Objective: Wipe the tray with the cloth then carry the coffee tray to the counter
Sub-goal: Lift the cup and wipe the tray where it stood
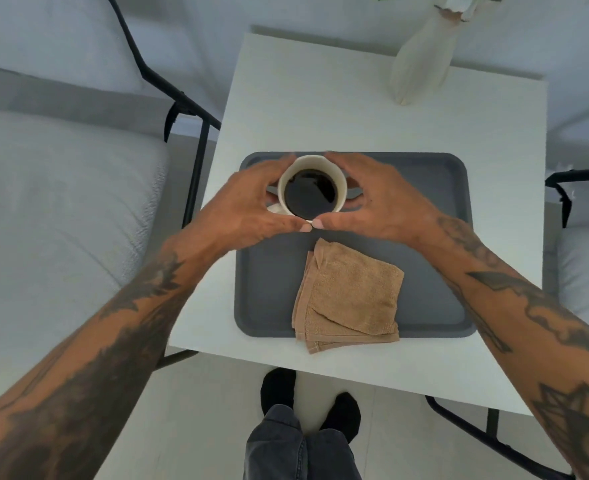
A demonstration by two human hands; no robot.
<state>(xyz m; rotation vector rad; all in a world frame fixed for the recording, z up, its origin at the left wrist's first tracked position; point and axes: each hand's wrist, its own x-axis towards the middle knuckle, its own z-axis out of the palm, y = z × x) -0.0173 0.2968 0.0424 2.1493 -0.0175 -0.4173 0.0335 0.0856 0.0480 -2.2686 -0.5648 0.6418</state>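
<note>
Cupping the full cup (312,188) with both hands (248,202) (372,199), fingers curled round it, probably clearing the tray (424,237) for the cloth (350,296) lying near.

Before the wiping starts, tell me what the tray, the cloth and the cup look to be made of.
Tray: probably plastic, dark grey and matte, with a moulded raised rim and rounded corners.
Cloth: tan terry fabric, with a looped nap and a stitched hem at the folded edges.
Cup: cream, smooth, thick-rimmed; likely glazed ceramic, though this view cannot confirm it. It holds dark coffee.
</note>
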